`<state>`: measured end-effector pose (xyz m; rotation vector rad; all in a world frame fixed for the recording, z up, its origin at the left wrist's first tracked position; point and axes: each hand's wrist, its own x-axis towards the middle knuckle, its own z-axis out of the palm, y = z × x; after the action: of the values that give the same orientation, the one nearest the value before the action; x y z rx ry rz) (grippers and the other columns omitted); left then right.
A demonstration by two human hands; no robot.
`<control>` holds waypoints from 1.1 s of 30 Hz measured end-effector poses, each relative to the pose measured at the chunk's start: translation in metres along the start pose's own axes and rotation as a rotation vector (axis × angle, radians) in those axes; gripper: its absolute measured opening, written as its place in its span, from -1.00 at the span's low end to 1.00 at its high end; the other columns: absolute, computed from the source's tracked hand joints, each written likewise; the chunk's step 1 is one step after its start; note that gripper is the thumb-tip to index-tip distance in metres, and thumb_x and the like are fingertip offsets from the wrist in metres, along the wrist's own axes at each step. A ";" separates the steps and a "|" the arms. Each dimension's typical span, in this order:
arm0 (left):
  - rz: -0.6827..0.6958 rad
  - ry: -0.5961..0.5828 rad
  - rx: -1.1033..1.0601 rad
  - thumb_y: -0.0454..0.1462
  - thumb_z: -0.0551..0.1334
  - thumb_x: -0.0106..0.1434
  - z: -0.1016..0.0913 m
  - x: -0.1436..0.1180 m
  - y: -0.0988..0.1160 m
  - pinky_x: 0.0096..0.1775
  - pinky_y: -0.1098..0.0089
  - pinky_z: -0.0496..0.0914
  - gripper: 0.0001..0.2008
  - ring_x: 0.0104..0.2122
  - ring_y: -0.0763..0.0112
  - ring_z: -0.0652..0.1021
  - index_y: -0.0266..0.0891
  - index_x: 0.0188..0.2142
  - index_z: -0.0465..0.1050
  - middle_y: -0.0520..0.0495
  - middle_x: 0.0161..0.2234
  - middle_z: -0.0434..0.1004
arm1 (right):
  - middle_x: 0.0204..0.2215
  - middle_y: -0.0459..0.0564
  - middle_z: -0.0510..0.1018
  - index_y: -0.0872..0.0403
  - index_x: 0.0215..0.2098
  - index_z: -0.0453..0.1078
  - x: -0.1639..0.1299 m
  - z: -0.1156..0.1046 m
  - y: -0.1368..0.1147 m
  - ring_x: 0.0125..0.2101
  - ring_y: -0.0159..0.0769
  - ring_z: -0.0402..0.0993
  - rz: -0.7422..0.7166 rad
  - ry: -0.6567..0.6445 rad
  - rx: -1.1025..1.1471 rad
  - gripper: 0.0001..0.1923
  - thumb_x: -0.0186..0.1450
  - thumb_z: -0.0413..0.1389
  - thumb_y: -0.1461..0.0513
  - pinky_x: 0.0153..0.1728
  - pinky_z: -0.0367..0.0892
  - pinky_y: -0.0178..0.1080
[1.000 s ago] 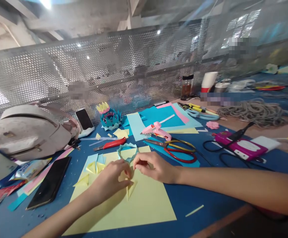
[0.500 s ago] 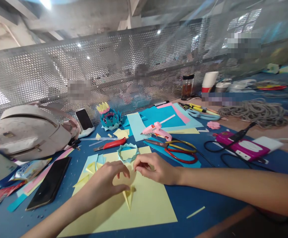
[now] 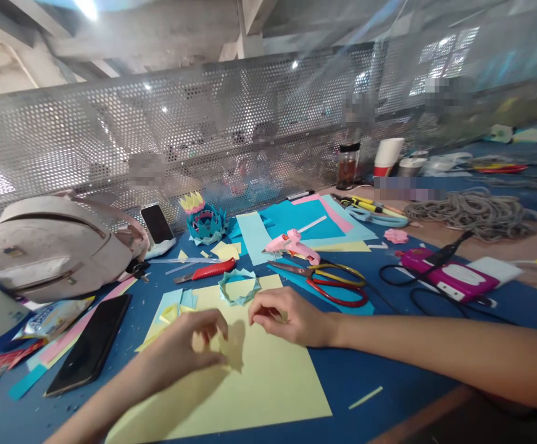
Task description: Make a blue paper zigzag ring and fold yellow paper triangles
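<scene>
My left hand (image 3: 183, 345) is over the yellow paper sheet (image 3: 259, 382), its thumb and fingers curved around a small folded yellow paper piece (image 3: 213, 346), which the fingers partly cover. My right hand (image 3: 284, 316) is above the sheet's right side. Its fingertips are pinched together, and whatever is between them is hidden. Just beyond both hands, a light blue ring of folded paper points (image 3: 239, 299) sits on the top of the sheet. More folded yellow pieces (image 3: 170, 313) and light blue strips lie at the sheet's left edge, behind my left hand.
Scissors (image 3: 337, 282), a pink glue gun (image 3: 294, 245) and a red utility knife (image 3: 212, 269) lie beyond the sheet. A blue paper flower (image 3: 206, 225) stands farther back. A black phone (image 3: 90, 345) and a backpack (image 3: 58, 246) are left; a magenta power strip (image 3: 449, 274) is right.
My left hand has moved left and the folded yellow piece that lay under its thumb has gone with it. My right hand has stayed nearly in place.
</scene>
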<state>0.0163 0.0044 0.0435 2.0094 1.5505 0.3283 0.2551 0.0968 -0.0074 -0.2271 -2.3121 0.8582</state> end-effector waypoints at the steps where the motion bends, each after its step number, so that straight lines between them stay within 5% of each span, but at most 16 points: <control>1: 0.017 0.064 0.027 -0.21 0.31 0.16 -0.013 0.002 -0.006 -0.24 0.41 0.37 -0.81 -0.31 0.35 0.53 -0.14 -0.20 0.48 0.06 -0.34 0.55 | -0.46 -0.05 0.51 0.15 -0.27 0.45 0.000 0.000 0.000 -0.53 -0.44 0.27 -0.002 0.003 0.007 -0.78 0.41 0.00 0.22 -0.50 0.16 -0.39; 3: -0.001 0.212 0.095 -0.13 0.29 0.21 -0.037 0.007 -0.019 -0.16 0.37 0.38 -0.74 -0.24 0.29 0.55 -0.13 -0.12 0.49 0.02 -0.28 0.57 | -0.45 -0.04 0.53 0.15 -0.28 0.45 0.000 0.001 -0.001 -0.53 -0.44 0.26 -0.017 0.005 0.020 -0.78 0.40 0.01 0.23 -0.49 0.16 -0.39; 6: -0.025 0.247 0.118 -0.09 0.31 0.20 -0.058 0.018 -0.041 -0.13 0.34 0.42 -0.68 -0.23 0.24 0.58 -0.17 -0.11 0.49 0.00 -0.32 0.59 | -0.43 -0.04 0.54 0.14 -0.28 0.46 0.001 0.000 -0.002 -0.52 -0.44 0.28 -0.050 0.008 0.029 -0.79 0.39 0.01 0.25 -0.49 0.17 -0.39; 10: -0.028 0.200 0.143 -0.12 0.27 0.22 -0.057 0.035 -0.060 -0.15 0.31 0.48 -0.67 -0.21 0.19 0.63 -0.22 -0.07 0.47 -0.10 -0.24 0.65 | -0.43 -0.05 0.54 0.14 -0.27 0.47 0.001 0.000 0.000 -0.52 -0.44 0.29 -0.063 -0.010 0.026 -0.81 0.38 0.01 0.27 -0.49 0.17 -0.40; 17: 0.028 0.532 0.637 -0.23 0.22 0.25 -0.075 0.068 -0.056 0.10 0.03 0.29 -0.74 -0.03 -0.01 0.56 -0.16 -0.07 0.52 -0.15 -0.06 0.62 | -0.45 -0.04 0.53 0.14 -0.26 0.47 0.000 0.000 0.002 -0.52 -0.44 0.30 -0.079 -0.030 0.012 -0.80 0.38 0.01 0.26 -0.49 0.19 -0.40; 25: -0.013 0.371 0.578 -0.29 0.26 0.29 -0.066 0.142 -0.069 0.03 0.23 0.37 -0.82 -0.01 0.13 0.57 -0.16 -0.12 0.55 -0.11 -0.04 0.62 | -0.50 -0.06 0.48 0.12 -0.29 0.48 0.000 0.000 -0.002 -0.53 -0.42 0.30 -0.090 -0.027 0.014 -0.78 0.37 0.00 0.25 -0.49 0.21 -0.40; 28: -0.079 0.239 0.522 -0.18 0.26 0.36 -0.059 0.171 -0.075 -0.09 0.18 0.48 -0.79 -0.16 0.26 0.59 -0.28 -0.12 0.50 -0.10 -0.14 0.59 | -0.51 -0.07 0.46 0.13 -0.29 0.48 0.000 -0.001 -0.001 -0.53 -0.43 0.32 -0.114 -0.031 0.019 -0.79 0.36 0.01 0.26 -0.47 0.22 -0.40; 33: -0.144 0.078 0.444 -0.16 0.25 0.38 -0.057 0.203 -0.085 -0.10 0.15 0.51 -0.69 -0.12 0.25 0.57 -0.27 0.03 0.42 -0.13 -0.02 0.50 | -0.52 -0.08 0.47 0.13 -0.30 0.49 0.000 -0.001 0.000 -0.52 -0.43 0.34 -0.130 -0.034 0.010 -0.81 0.35 0.03 0.27 -0.45 0.24 -0.40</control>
<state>-0.0209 0.2259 0.0107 2.2117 1.9391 0.0018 0.2560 0.0973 -0.0074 -0.0570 -2.3250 0.8144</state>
